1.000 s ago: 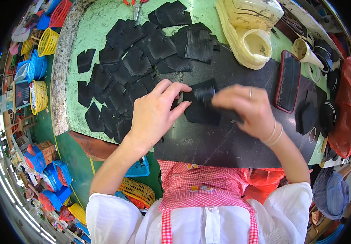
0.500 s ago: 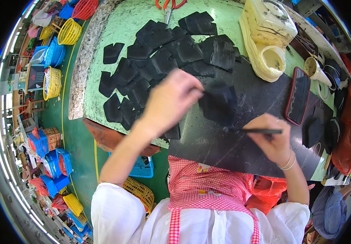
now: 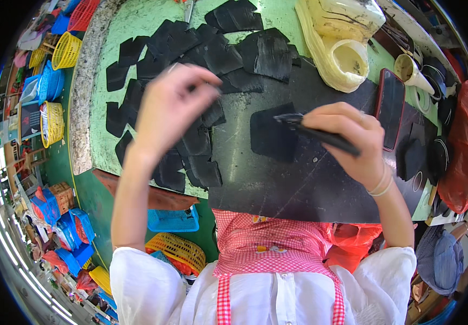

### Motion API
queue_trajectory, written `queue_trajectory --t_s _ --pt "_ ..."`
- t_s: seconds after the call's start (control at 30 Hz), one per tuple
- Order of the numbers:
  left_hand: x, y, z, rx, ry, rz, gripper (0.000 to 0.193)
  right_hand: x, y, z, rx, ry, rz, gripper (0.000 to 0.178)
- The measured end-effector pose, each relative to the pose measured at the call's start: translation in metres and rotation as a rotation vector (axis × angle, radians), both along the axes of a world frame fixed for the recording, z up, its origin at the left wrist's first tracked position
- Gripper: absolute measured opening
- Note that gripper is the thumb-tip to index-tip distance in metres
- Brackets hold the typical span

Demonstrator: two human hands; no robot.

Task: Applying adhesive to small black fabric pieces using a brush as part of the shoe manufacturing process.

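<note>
My right hand (image 3: 348, 135) grips a black brush (image 3: 331, 140), its worn greyish tip over a flat black piece (image 3: 272, 132) with cut corners. That piece lies by itself on the dark board (image 3: 255, 189). Over the heap of black pieces (image 3: 212, 51) hovers my left hand (image 3: 177, 105), slightly blurred. Its fingers are loosely curled, with a gap to the thumb, and nothing shows between them. Part of the heap is hidden under this hand and forearm.
A yellowish, glue-crusted container (image 3: 348, 59) stands beyond the board. To the right lie a phone (image 3: 390, 108), a cone-shaped roll (image 3: 413, 76), stacked dark pieces (image 3: 410, 157) and a red plastic bag (image 3: 464, 151). Scissors (image 3: 189, 11) sit at the far edge. Baskets (image 3: 174, 219) stand below the table's left.
My left hand has moved left, away from the single piece, which now lies still on the board. My right hand has brought the brush up and left over it. The view has shifted slightly.
</note>
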State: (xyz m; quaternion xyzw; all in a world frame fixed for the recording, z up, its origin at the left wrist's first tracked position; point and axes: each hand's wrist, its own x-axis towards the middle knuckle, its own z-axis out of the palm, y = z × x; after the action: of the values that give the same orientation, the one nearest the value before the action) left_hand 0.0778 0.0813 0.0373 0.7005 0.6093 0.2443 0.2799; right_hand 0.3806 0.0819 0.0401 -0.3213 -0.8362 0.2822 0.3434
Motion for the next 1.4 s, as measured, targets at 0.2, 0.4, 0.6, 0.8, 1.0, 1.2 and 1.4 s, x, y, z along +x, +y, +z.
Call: queue_trajectory --t_s 0.2,0.4,0.6,0.8,1.0,1.2,1.4 --pt "0.047 -0.043 -0.007 -0.014 0.145 -0.110 0.029 -0.010 -0.020 -0.019 0.075 -0.090 0.154 0.028" --pt "0.045 -0.040 -0.003 -0.008 0.230 -0.118 0.024 -0.003 0.003 -0.006 -0.019 -0.191 0.049 0.025" --pt "0.044 -0.047 -0.013 0.085 0.182 -0.110 0.018 0.003 -0.034 0.000 -0.016 -0.029 0.077 0.025" --pt "-0.020 -0.045 0.001 -0.031 -0.241 0.306 0.018 0.054 0.063 0.000 0.115 0.051 -0.616 0.023" --pt "-0.293 -0.116 -0.038 0.189 0.684 0.460 0.042 0.070 0.081 0.027 -0.307 -0.303 -0.544 0.058" --pt "-0.121 -0.076 -0.017 0.129 0.144 0.287 0.023 0.200 0.009 0.035 -0.376 -0.357 -0.724 0.028" --pt "0.035 -0.057 0.008 0.049 -0.114 -0.034 0.013 0.234 -0.033 0.013 -0.441 -0.515 -0.680 0.052"
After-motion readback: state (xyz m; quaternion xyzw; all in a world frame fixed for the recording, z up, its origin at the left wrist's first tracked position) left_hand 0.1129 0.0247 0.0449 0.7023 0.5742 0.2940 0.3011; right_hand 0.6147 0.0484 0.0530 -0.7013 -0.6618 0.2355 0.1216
